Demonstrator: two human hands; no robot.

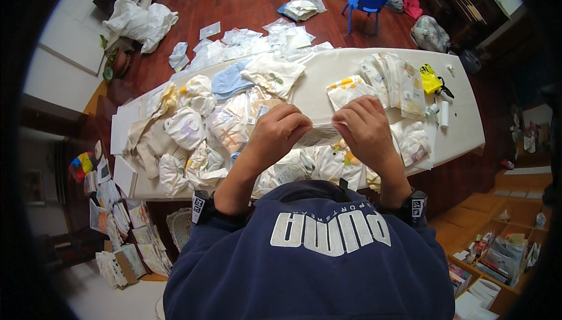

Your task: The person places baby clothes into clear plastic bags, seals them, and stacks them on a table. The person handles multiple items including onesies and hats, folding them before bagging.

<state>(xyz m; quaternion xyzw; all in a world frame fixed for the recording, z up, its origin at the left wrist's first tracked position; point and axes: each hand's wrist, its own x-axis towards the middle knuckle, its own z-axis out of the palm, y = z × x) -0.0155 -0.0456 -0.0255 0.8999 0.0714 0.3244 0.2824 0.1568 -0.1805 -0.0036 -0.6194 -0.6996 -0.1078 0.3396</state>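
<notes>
A clear plastic bag (322,135) is stretched between my hands over the table. My left hand (281,129) pinches one end of its top edge, and my right hand (362,122) pinches the other. What the bag holds is hard to make out. Just beyond my right hand lies a folded white cloth with an orange print (349,88). Bagged garments (230,120) lie to the left of my left hand. Folded printed baby clothes (338,164) are under and nearer than the bag, partly hidden by my arms.
The long table (311,67) also bears a row of bagged garments (395,83), a yellow bag (430,79), a white cylinder (444,114), light blue cloth (230,79) and beige knitwear (151,149). Beyond it, plastic packets (250,43) and a blue chair (366,4) stand on the floor.
</notes>
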